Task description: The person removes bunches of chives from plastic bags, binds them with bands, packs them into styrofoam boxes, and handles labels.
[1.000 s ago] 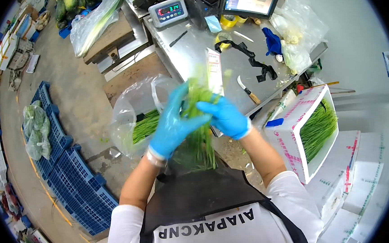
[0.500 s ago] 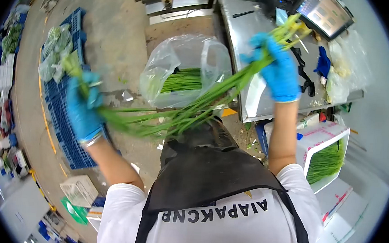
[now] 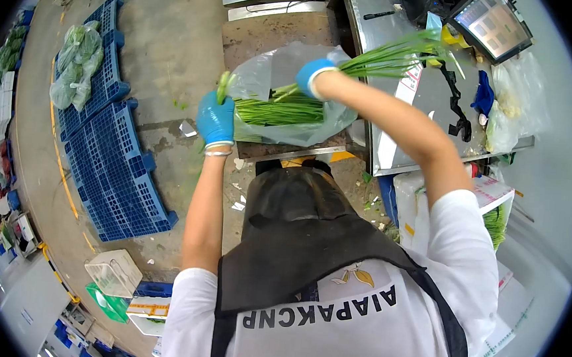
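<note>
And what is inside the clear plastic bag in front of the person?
Long green stalks lie inside the clear plastic bag. They cover its bottom, so anything beneath them cannot be seen.

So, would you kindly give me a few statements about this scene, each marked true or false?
1. The right hand holds long chive-like greens that reach over the metal table. True.
2. Both hands are bare. False: the right hand and the left hand wear blue gloves.
3. More long greens lie in the clear plastic bag. True.
4. Every screen in view is dark. False: the monitor is lit.
5. Blue plastic pallets lie on the left side of the view. True.
6. Nothing rests on those pallets. False: bagged green vegetables lie on them.
</note>
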